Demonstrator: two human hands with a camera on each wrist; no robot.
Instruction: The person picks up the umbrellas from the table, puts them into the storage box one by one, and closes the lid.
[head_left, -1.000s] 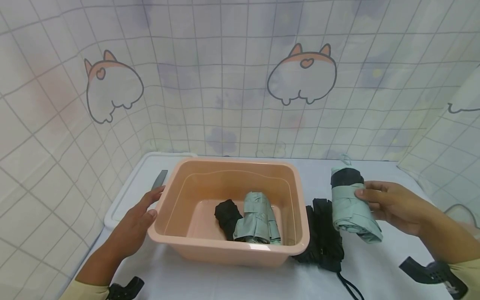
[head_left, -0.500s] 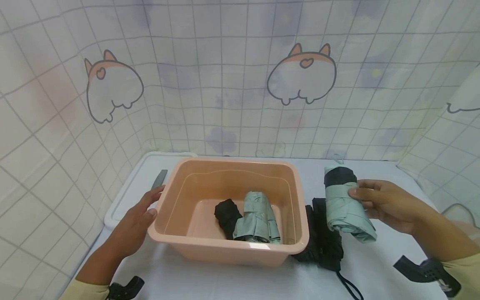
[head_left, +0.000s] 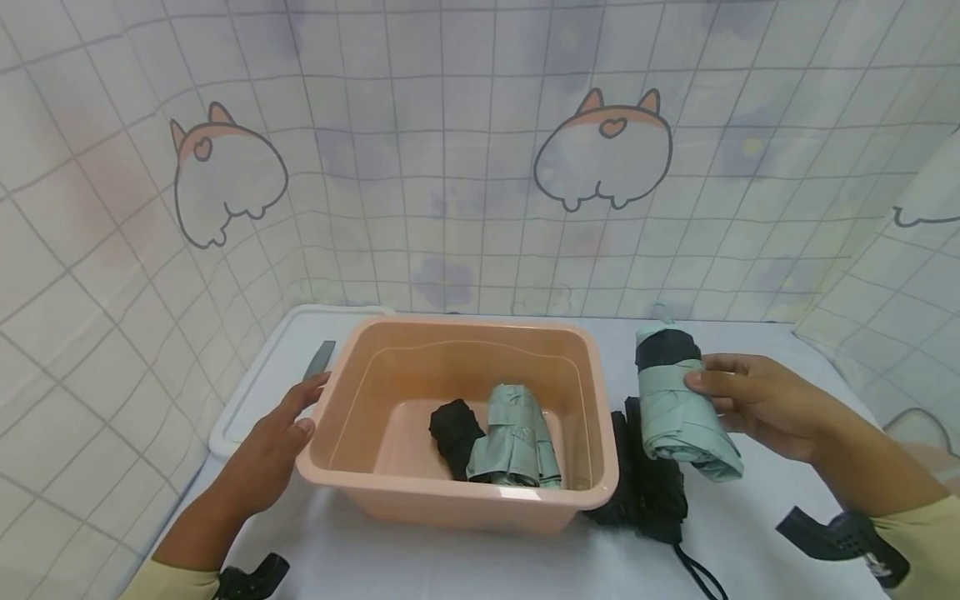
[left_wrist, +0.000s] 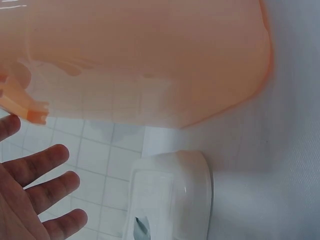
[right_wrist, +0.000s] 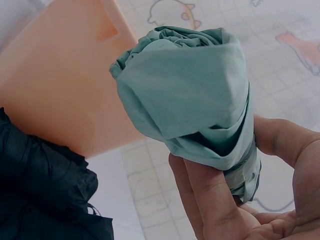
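Moved: right hand (head_left: pixel 757 404) has carried the green folded umbrella (head_left: pixel 678 408) left and a little upward since the earlier frames, nearer the peach tub (head_left: pixel 457 492).
Right hand: fingers and thumb curled round the umbrella's middle, holding it off the worktop (head_left: pixel 750 533), tilted, its dark end up and away.
Umbrella now: above the black folded umbrella (head_left: pixel 648 475), which lies on the worktop just beside the tub's right wall; not yet over the rim.
Left hand (head_left: pixel 273 437): unmoved, fingers straight, resting against the tub's left rim, gripping nothing.
Inside tub: one green umbrella (head_left: pixel 513 437) and one black umbrella (head_left: pixel 453 429), side by side.
Meaning: judging by the drift, the carried umbrella seems headed toward the tub.
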